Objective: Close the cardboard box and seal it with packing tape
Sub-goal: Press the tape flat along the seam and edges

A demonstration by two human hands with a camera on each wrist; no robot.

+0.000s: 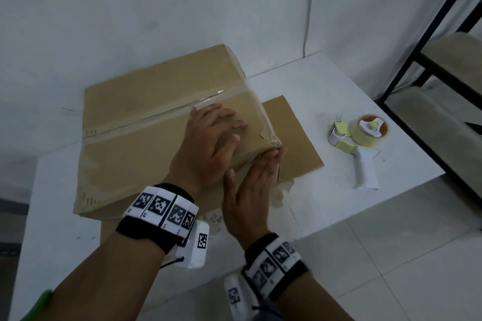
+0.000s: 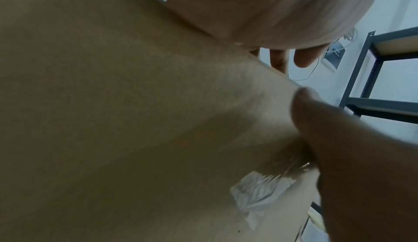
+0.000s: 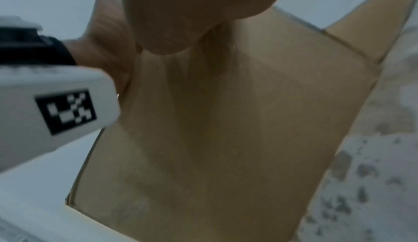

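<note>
Cardboard box: centre of frame on white worktop, flaps shut, clear packing tape run along the top seam. Left hand flat, fingers straight, pressing the top near the right-hand corner, likely to steady it. Right hand flat, fingers straight, against the near side, apparently smoothing the tape end. Tape dispenser set aside at right, untouched.

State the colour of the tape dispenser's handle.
White, on the tape dispenser; the head view shows it best.

Matt brown cardboard box under glossy clear tape (wrinkled at the corner)
</note>
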